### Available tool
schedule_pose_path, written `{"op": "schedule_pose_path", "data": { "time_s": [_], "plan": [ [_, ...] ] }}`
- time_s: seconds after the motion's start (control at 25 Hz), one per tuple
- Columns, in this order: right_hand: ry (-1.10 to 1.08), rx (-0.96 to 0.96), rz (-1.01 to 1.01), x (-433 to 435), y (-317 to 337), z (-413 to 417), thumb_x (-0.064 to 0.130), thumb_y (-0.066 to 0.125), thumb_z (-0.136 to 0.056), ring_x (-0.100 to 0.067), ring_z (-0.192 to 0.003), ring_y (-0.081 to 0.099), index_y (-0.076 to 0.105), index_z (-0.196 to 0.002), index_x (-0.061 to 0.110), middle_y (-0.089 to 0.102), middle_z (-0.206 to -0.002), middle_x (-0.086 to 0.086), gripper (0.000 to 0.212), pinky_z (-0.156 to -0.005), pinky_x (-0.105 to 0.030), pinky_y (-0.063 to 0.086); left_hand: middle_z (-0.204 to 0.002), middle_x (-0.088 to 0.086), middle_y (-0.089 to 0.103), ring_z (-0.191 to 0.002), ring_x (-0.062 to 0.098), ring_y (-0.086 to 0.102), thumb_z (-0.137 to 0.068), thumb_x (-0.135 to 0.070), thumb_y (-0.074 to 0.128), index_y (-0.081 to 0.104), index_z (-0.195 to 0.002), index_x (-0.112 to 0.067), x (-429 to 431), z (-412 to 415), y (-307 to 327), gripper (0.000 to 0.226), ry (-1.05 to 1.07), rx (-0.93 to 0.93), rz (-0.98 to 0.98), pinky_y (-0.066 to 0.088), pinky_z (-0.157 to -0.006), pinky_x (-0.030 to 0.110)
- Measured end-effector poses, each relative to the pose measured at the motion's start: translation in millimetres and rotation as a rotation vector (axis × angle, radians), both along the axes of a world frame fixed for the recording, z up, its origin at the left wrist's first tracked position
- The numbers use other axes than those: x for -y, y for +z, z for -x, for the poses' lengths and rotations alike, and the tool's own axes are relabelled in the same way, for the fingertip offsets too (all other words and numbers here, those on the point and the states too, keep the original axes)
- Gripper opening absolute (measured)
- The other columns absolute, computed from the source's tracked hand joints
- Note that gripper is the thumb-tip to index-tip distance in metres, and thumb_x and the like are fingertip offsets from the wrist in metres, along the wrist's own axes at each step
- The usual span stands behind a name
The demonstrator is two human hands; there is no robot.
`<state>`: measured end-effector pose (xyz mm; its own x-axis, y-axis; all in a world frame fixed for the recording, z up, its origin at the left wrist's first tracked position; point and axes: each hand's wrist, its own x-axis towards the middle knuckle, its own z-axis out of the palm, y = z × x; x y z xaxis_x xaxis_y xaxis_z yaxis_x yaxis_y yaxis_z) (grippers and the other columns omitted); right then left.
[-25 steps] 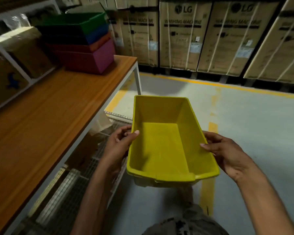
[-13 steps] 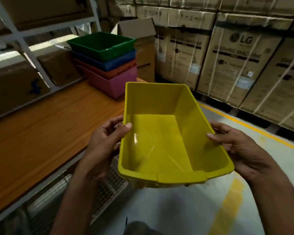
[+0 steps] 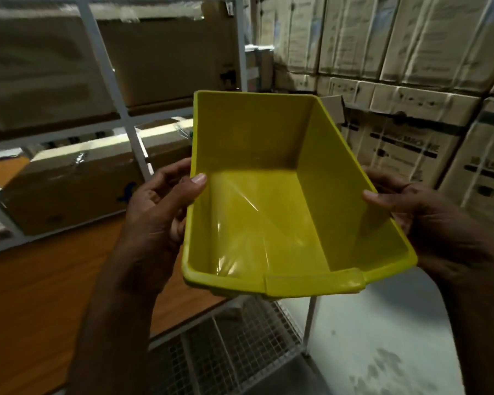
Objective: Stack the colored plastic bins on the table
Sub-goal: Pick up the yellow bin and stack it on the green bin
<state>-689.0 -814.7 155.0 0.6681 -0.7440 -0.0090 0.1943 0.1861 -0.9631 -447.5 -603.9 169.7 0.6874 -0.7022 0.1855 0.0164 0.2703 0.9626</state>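
Left hand (image 3: pixel 157 206): grasping the yellow bin (image 3: pixel 271 212) at its 9 o'clock wall; thumb hooked over the rim onto the inner face, the other fingers curled against the outside.
Right hand (image 3: pixel 428 220): grasping the same bin at its 3 o'clock wall; thumb tip lies over the rim, palm and fingers behind and under the outer side.
Bin, place: held in the air between both hands at frame centre, above the near corner of the wooden table (image 3: pixel 40 295); not touching the tabletop.
Bin, attitude: opening faces the camera, far end tilted up toward 12 o'clock, near end at 6 o'clock.
Bin, look: glossy yellow plastic, rectangular, walls flaring outward to a rolled rim; a flat raised tab sits on the rim at 6 o'clock. Inside empty; pale streaks of reflected light cross the floor of the bin.
Table: brown wood-grain top on a white metal frame, at 8 o'clock from the bin; wire mesh shelf (image 3: pixel 240 346) below it at 6 o'clock.
Surroundings: white shelf rack (image 3: pixel 109 81) with cardboard boxes (image 3: pixel 77 183) at 10 o'clock; stacked printed cartons (image 3: pixel 411 67) at 1 to 3 o'clock, print too blurred to read.
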Motion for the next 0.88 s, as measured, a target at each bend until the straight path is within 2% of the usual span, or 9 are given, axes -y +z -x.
{"op": "schedule_pose_path", "data": {
  "time_s": [0.16, 0.24, 0.28, 0.32, 0.44, 0.52, 0.64, 0.68, 0.88],
  "plan": [
    [0.166, 0.107, -0.015, 59, 22, -55, 0.019, 0.092, -0.061, -0.041, -0.114, 0.029, 0.069, -0.13, 0.017, 0.067, -0.134, -0.015, 0.072, -0.099, -0.053, 0.019, -0.083, 0.002, 0.072, -0.042, 0.002, 0.06, -0.095, -0.009, 0.06, 0.066, -0.122, -0.014, 44, -26, 30, 0.028, 0.101, -0.009, 0.044, 0.048, -0.038, 0.015],
    [0.156, 0.144, -0.009, 87, 35, -82, 0.007, 0.076, -0.078, -0.037, -0.103, 0.058, 0.066, -0.132, 0.01, 0.069, -0.131, -0.016, 0.054, -0.1, -0.047, 0.045, -0.075, -0.003, 0.073, -0.04, 0.0, 0.059, -0.098, -0.008, 0.057, 0.062, -0.128, -0.009, 69, -39, 41, 0.03, 0.17, 0.021, 0.055, 0.046, -0.037, 0.013],
    [0.151, 0.154, 0.009, 100, 42, -95, 0.001, 0.064, -0.085, -0.027, -0.088, 0.071, 0.063, -0.133, 0.007, 0.07, -0.128, -0.016, 0.048, -0.084, -0.038, 0.061, -0.069, -0.005, 0.071, -0.036, -0.001, 0.055, -0.099, -0.008, 0.056, 0.06, -0.13, -0.008, 82, -46, 44, 0.031, 0.21, 0.043, 0.062, 0.042, -0.034, 0.012],
    [0.16, 0.161, 0.026, 112, 49, -108, -0.004, 0.057, -0.088, -0.015, -0.073, 0.074, 0.061, -0.135, 0.006, 0.07, -0.125, -0.015, 0.048, -0.064, -0.027, 0.063, -0.068, -0.005, 0.068, -0.032, -0.002, 0.05, -0.1, -0.008, 0.055, 0.059, -0.132, -0.007, 96, -51, 47, 0.033, 0.249, 0.056, 0.07, 0.037, -0.032, 0.011],
    [0.241, 0.202, 0.051, 159, 67, -144, -0.007, 0.056, -0.086, -0.012, -0.076, 0.074, 0.058, -0.139, 0.009, 0.068, -0.132, -0.008, 0.056, -0.051, -0.021, 0.059, -0.091, 0.005, 0.064, -0.034, -0.005, 0.051, -0.102, -0.008, 0.053, 0.054, -0.144, -0.011, 138, -65, 56, 0.042, 0.332, 0.079, 0.1, 0.038, -0.033, 0.009],
    [0.267, 0.214, 0.075, 192, 73, -166, -0.011, 0.049, -0.094, -0.007, -0.069, 0.072, 0.056, -0.141, 0.012, 0.066, -0.132, -0.004, 0.053, -0.038, -0.013, 0.047, -0.111, 0.008, 0.067, -0.049, -0.005, 0.063, -0.102, -0.009, 0.053, 0.053, -0.145, -0.014, 168, -79, 59, 0.043, 0.364, 0.108, 0.115, 0.047, -0.043, 0.011],
    [0.298, 0.233, 0.102, 239, 76, -194, -0.012, 0.05, -0.095, -0.02, -0.099, 0.07, 0.056, -0.142, 0.012, 0.064, -0.137, -0.008, 0.053, -0.044, -0.014, 0.05, -0.131, 0.006, 0.068, -0.104, 0.016, 0.073, -0.101, -0.01, 0.057, 0.057, -0.144, -0.017, 211, -100, 60, 0.043, 0.426, 0.131, 0.13, 0.06, -0.072, 0.027],
    [0.307, 0.236, 0.093, 253, 74, -203, -0.012, 0.051, -0.094, -0.022, -0.103, 0.07, 0.057, -0.141, 0.011, 0.065, -0.136, -0.008, 0.053, -0.049, -0.016, 0.053, -0.133, 0.007, 0.068, -0.11, 0.019, 0.071, -0.101, -0.009, 0.057, 0.057, -0.143, -0.017, 223, -106, 58, 0.043, 0.45, 0.123, 0.131, 0.06, -0.073, 0.028],
    [0.383, 0.157, 0.03, 292, 61, -238, -0.012, 0.053, -0.093, -0.015, -0.081, 0.076, 0.059, -0.137, 0.007, 0.069, -0.13, -0.011, 0.048, -0.052, -0.021, 0.057, -0.112, 0.004, 0.074, -0.085, 0.01, 0.074, -0.101, -0.008, 0.057, 0.059, -0.141, -0.012, 257, -128, 46, 0.04, 0.538, 0.048, 0.109, 0.059, -0.063, 0.024]
  ]
}}
